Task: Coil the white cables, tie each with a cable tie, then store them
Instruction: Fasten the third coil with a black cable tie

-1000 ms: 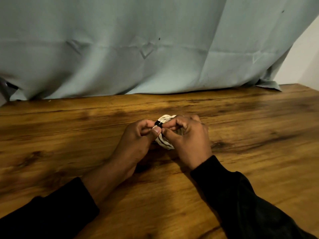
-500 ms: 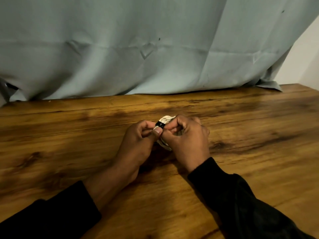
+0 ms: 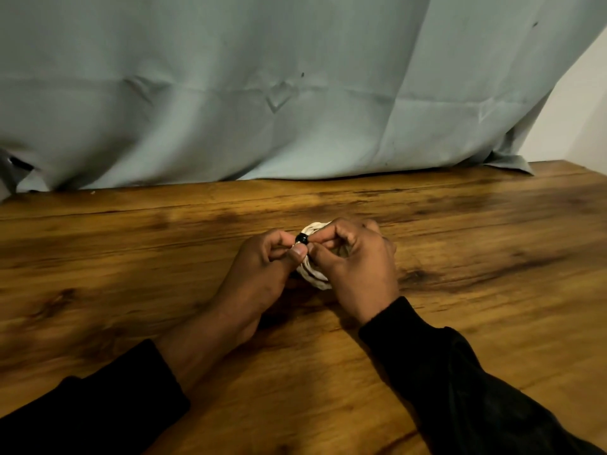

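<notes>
Setting: improvised indoor recording spot, likely a home room; exact type cannot be told. Wood-grain table [image 3: 131, 257] backed by a creased pale blue cloth [image 3: 230, 93] along its far edge. Plain white wall [image 3: 578, 110] at far right.

Wooden tabletop [image 3: 460, 323] with a coil held on it

Dark-grained brown wood. Near its middle a white cable coil [image 3: 312, 274] sits between the left hand [image 3: 262, 274] and the right hand [image 3: 358, 270]. A pale blue cloth [image 3: 262, 93] hangs down to the far edge.
</notes>
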